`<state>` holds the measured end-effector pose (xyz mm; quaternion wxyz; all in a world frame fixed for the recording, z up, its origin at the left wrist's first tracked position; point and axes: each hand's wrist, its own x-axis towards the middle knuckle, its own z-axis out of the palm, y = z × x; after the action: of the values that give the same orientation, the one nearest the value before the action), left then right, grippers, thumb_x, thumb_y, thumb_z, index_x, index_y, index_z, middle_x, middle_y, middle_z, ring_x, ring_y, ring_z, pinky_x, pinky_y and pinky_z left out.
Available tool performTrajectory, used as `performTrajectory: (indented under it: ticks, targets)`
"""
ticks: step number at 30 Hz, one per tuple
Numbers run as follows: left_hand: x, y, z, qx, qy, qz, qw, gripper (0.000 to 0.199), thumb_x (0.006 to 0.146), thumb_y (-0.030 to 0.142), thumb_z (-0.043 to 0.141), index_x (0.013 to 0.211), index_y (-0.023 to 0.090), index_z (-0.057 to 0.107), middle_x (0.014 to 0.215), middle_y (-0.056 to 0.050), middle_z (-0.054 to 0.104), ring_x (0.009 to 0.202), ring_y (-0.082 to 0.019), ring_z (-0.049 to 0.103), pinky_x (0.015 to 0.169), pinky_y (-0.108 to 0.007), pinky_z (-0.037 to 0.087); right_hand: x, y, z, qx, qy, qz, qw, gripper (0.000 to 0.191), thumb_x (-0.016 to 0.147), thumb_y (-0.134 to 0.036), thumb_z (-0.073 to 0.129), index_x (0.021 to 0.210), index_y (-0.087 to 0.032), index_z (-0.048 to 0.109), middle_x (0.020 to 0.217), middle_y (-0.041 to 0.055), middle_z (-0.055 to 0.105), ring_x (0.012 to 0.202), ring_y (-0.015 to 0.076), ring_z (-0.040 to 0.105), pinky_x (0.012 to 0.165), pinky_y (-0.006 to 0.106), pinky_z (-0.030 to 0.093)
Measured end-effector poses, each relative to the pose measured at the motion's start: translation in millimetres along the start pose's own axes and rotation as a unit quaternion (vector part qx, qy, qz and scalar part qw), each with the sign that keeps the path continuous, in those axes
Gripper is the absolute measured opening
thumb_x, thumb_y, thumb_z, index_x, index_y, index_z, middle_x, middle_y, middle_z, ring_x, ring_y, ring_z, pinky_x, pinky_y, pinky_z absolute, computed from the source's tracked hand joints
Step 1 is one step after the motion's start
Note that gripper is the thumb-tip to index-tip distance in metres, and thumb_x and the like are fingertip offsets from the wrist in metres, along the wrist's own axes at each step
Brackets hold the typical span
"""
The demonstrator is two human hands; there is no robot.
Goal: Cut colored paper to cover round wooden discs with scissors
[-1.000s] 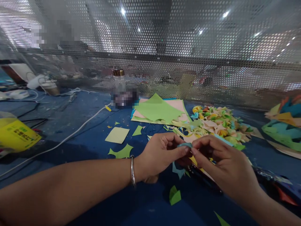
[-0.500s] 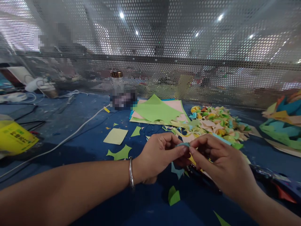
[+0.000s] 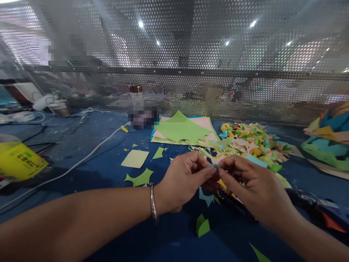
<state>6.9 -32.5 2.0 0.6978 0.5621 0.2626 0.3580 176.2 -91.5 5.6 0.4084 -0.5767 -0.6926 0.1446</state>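
Between my two hands is a small piece of blue paper (image 3: 213, 166), mostly covered by fingers. My left hand (image 3: 185, 178), with a silver bangle at the wrist, pinches it between thumb and forefinger. From the other side, my right hand (image 3: 253, 182) grips its edge with closed fingertips. Just below lies a blue paper scrap (image 3: 206, 198) with curved cut edges. Nearer the front sits a folded green paper piece (image 3: 203, 226). Behind the hands, a heap of small cut and folded papers (image 3: 251, 142) spreads to the right.
Large coloured sheets (image 3: 182, 127) lie stacked behind. A pale yellow square (image 3: 135, 159) and green offcuts (image 3: 140, 177) are left of the hands. A white cable (image 3: 89, 154) crosses the blue table by a yellow-labelled container (image 3: 21, 160). A perforated metal screen (image 3: 177, 87) borders the back.
The view has shifted very slightly. Both hands keep their pinch on the blue paper, which looks a little flatter between the fingers.
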Motion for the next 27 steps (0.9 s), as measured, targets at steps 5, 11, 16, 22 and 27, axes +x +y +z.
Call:
performTrajectory:
  ticks: [5,11,16,22,27]
  targets:
    - [0.6,0.6,0.5,0.032,0.002,0.028,0.999,0.019,0.084,0.022,0.069,0.077,0.018,0.053,0.065,0.004,0.064,0.058,-0.009,0.066,0.060,-0.022,0.055,1.7,0.3,-2.3,-0.033,-0.005,-0.024,0.999,0.015,0.092,-0.034,0.053,0.085,-0.023,0.062,0.063,-0.0008,0.067,0.052,0.0144,0.062,0.043,0.023,0.045]
    - [-0.7,5.6,0.7,0.122,-0.005,0.042,0.992,0.008,0.084,0.020,0.066,0.080,0.016,0.060,0.069,0.002,0.064,0.061,-0.009,0.064,0.061,-0.022,0.054,0.7,3.1,-4.7,-0.076,-0.016,-0.039,0.996,0.016,0.092,-0.033,0.053,0.079,-0.023,0.059,0.057,-0.0039,0.060,0.047,0.0123,0.054,0.044,0.023,0.042]
    - [-2.5,5.2,-0.9,0.189,-0.013,0.060,0.980,0.006,0.078,0.020,0.064,0.074,0.017,0.060,0.064,0.002,0.063,0.060,-0.011,0.062,0.057,-0.023,0.051,1.5,-1.7,-1.7,-0.077,0.002,-0.048,0.996,0.014,0.088,-0.030,0.056,0.076,-0.023,0.058,0.055,-0.0041,0.058,0.046,0.0115,0.051,0.043,0.022,0.040]
    - [-1.9,7.2,-4.0,0.238,0.013,0.059,0.969,0.014,0.071,0.025,0.065,0.069,0.020,0.052,0.055,0.006,0.055,0.050,-0.013,0.061,0.046,-0.021,0.043,1.9,-8.4,0.1,-0.081,0.025,-0.059,0.995,0.013,0.084,-0.028,0.054,0.072,-0.023,0.055,0.052,-0.0050,0.052,0.045,0.0108,0.047,0.044,0.022,0.037]
    - [1.6,12.1,-10.9,0.315,0.057,0.113,0.940,0.006,0.071,0.022,0.059,0.069,0.020,0.054,0.060,0.004,0.057,0.054,-0.010,0.055,0.048,-0.021,0.039,3.7,-2.7,-1.4,-0.081,0.029,-0.045,0.995,0.011,0.082,-0.027,0.056,0.072,-0.023,0.054,0.052,-0.0058,0.049,0.045,0.0110,0.044,0.044,0.022,0.035]
